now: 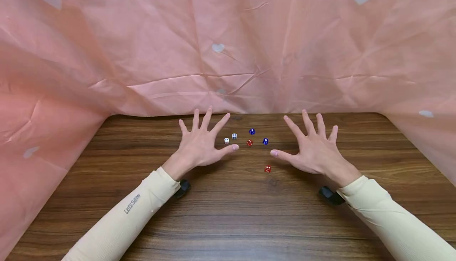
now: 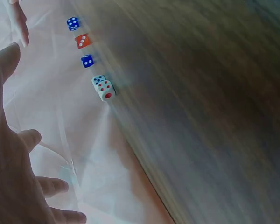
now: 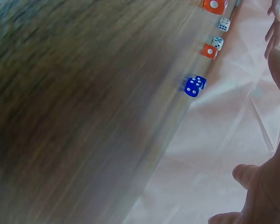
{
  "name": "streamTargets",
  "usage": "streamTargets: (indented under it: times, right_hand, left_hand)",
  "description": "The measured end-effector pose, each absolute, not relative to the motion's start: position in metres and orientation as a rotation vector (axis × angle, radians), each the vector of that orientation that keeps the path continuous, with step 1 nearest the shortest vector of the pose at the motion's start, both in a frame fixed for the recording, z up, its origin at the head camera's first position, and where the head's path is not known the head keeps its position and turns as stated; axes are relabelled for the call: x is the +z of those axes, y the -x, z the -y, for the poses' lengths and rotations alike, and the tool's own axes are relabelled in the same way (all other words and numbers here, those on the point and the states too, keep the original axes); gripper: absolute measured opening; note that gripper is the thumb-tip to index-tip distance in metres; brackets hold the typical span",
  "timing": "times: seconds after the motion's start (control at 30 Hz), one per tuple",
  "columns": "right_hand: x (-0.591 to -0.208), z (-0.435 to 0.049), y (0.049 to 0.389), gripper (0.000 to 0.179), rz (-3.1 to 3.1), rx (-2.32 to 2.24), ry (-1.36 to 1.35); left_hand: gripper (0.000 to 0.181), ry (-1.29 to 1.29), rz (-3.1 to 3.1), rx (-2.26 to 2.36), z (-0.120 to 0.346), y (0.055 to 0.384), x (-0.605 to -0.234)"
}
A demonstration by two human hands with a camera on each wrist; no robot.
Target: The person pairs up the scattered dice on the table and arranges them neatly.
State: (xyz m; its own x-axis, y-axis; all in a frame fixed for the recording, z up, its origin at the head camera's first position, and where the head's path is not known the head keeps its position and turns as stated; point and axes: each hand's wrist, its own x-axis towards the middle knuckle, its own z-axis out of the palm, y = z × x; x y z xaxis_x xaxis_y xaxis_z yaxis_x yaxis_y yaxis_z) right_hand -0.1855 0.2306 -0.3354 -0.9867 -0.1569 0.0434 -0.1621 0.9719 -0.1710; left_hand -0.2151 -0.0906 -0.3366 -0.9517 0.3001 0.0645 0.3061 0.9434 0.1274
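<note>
My left hand [image 1: 200, 144] is held with fingers spread, left of a loose group of small dice. Across from it, the right hand [image 1: 315, 150] has its fingers spread too; neither holds anything. Nearest the left hand are two white dice, one white die [image 1: 226, 140] by the thumb and another white die [image 1: 234, 136] just beyond. In the middle lie a red die [image 1: 249, 143] and a blue die [image 1: 252, 131]. A second blue die [image 1: 265, 141] sits near the right thumb. Closer to me is another red die [image 1: 267, 169]. In the left wrist view, the white dice [image 2: 104, 88] overlap.
The dice lie on a dark wood-grain table [image 1: 228, 213]. A pink cloth [image 1: 160, 47] with pale hearts hangs behind the table and along both sides. Dark wrist devices show under both cuffs, one by the left wrist [image 1: 183, 188] and one by the right wrist [image 1: 331, 195].
</note>
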Motion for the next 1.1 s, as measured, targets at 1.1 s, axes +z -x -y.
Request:
streamTargets:
  times: [1.1]
  right_hand:
    - [-0.335, -0.226, 0.178, 0.061, 2.512, 1.782, -0.581]
  left_hand:
    - [0.048, 0.603, 2.106, -2.347, 0.063, 0.198, -0.348]
